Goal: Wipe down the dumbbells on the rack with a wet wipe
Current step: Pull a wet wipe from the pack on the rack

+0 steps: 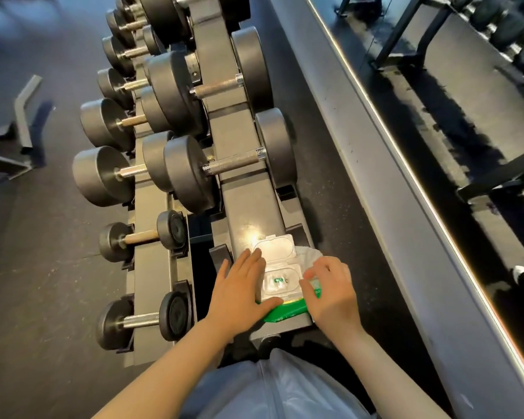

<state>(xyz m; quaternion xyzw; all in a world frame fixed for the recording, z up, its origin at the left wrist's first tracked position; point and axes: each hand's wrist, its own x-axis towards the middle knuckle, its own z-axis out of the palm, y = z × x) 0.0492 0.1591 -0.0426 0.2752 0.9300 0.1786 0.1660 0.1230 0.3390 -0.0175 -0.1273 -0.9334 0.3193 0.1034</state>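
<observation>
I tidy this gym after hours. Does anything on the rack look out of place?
Only the wipes pack lying on the rack's top rail, lid flipped open. The dumbbells sit in their cradles.

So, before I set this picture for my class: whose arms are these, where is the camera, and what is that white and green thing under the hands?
There is no machine here. A person wears a wide-angle camera on the head, looking down at their own two bare arms. They stand at the end of a dumbbell rack in a gym, with black dumbbells lying across its tiers. On the rack's top end sits a green pack of wet wipes with its clear flip lid open. The left hand lies flat, steadying the pack. The right hand curls its fingers at the opening; whether they already pinch a wipe is hard to tell. No dumbbell is being wiped yet.
</observation>
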